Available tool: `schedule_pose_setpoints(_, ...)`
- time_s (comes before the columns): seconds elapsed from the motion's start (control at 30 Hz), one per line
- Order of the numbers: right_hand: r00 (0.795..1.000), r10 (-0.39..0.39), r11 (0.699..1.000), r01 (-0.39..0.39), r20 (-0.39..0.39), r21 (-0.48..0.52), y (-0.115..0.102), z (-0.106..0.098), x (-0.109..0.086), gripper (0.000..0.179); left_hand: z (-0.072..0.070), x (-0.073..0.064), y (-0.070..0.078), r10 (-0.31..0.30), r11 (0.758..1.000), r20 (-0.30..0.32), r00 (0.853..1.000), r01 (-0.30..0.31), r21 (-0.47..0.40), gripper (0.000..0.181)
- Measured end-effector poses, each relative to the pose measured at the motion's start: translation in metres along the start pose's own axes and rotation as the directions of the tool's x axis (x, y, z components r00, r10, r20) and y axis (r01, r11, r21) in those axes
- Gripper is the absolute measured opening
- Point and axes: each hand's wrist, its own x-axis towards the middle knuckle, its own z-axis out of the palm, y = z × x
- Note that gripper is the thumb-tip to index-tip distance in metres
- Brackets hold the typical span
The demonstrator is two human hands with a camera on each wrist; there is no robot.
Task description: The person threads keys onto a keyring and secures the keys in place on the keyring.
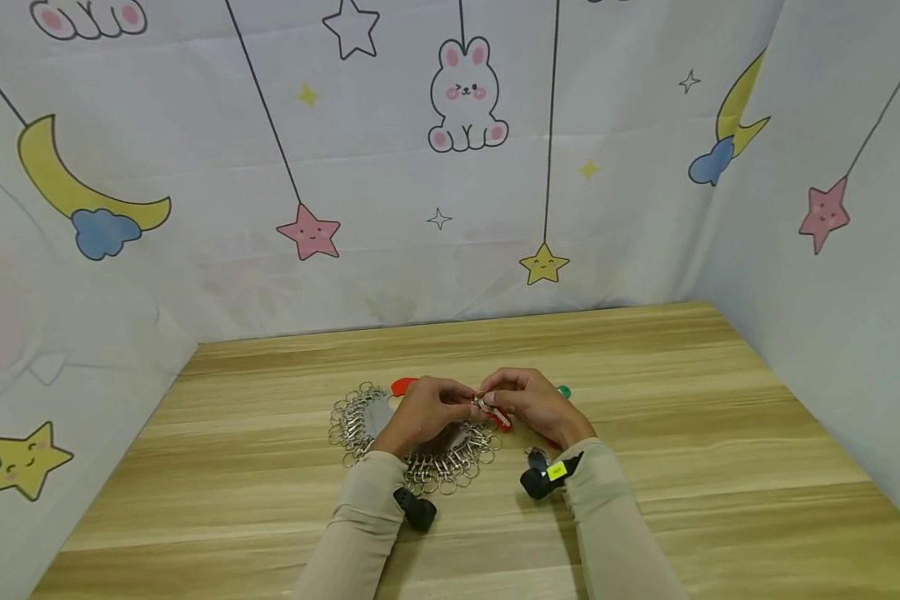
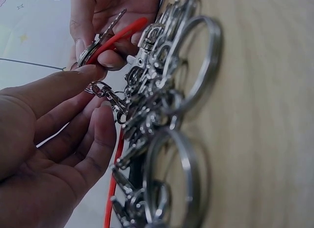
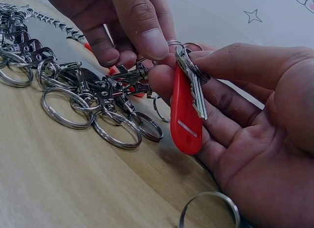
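My left hand pinches a small metal split ring between thumb and fingertip. A silver swivel clasp hangs from the ring, beside the bunch of clasps on the table. My right hand meets it from the right and pinches the ring end of a silver key and a flat red key tag. The tag and key hang down across the right fingers. Fingertips partly cover where the rings meet, so I cannot tell whether they are linked.
Many clasps with split rings fan out around a grey round piece under the left hand. A red piece lies behind it. Something green shows behind the right hand. White printed cloth walls the wooden table.
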Motion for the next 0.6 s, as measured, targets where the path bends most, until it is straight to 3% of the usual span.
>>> schedule_pose_setpoints(0.6,1.0,0.025,1.0,-0.024,-0.007,0.003,-0.0025,0.0015,-0.0011,0.017,0.0021,0.0008,0.0005,-0.017,0.999,-0.008,1.0,0.017,-0.052,0.024)
